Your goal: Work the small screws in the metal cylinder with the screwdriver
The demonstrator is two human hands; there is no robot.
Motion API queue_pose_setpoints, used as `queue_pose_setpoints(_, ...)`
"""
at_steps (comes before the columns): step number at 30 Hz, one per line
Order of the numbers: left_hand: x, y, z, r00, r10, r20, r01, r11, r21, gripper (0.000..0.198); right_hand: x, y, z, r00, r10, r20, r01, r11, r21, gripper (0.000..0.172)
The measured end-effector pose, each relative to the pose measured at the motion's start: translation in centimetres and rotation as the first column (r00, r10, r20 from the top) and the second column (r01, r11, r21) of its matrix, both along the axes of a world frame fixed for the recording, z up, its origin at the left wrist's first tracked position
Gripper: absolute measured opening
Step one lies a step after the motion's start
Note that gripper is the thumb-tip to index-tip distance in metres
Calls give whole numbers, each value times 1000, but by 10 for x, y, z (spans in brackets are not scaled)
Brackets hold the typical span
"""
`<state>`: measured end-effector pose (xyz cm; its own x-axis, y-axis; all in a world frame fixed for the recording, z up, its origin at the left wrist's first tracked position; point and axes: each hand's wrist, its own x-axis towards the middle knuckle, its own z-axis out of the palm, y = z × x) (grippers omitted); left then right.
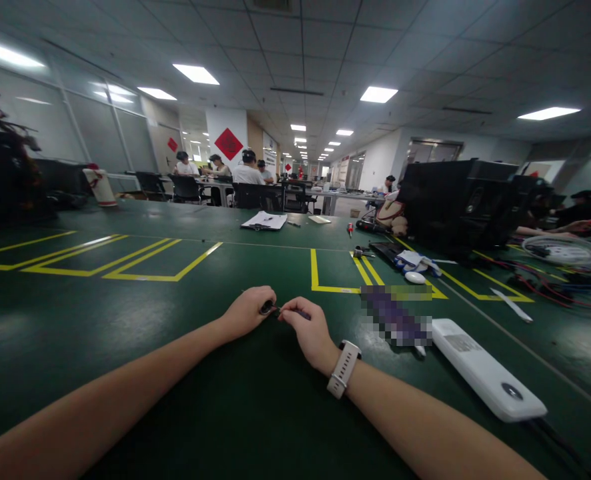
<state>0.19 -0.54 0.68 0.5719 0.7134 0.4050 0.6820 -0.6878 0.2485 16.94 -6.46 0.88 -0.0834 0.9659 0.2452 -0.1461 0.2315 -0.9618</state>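
Two hands closed on one small dark tool, held just above the green table btw them: my left hand curls round its rounded end, my right hand pinches the thin shaft w/ fingertips. I judge it best to keep wrists low, grip snug, clear of the white device nearby

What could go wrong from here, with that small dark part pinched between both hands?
1. The small dark part is held only at the fingertips of the left hand and right hand. If it slips, it may be hard to spot on the green table.
2. The right forearm lies close to the white device. A sideways sweep could knock it.
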Motion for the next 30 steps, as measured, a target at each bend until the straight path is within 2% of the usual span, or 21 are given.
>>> queue_pose_setpoints(9,0,-3,2,999,-42,-24,42,999,14,10,7,17,-6,984,94,-149,-115,984,-134,9)
queue_pose_setpoints(13,1,-1,2,1000,-23,-9,23,1000,12,11,6,14,-5,985,80,-156,-98,989,-112,8)
queue_pose_setpoints(20,0,-1,-1,998,40,-46,-38,998,49,6,1,8,-5,998,31,-63,-33,999,-26,6)
queue_pose_setpoints(30,0,-2,1,999,-31,-34,32,999,22,9,8,18,-5,978,96,-184,-123,982,-140,8)
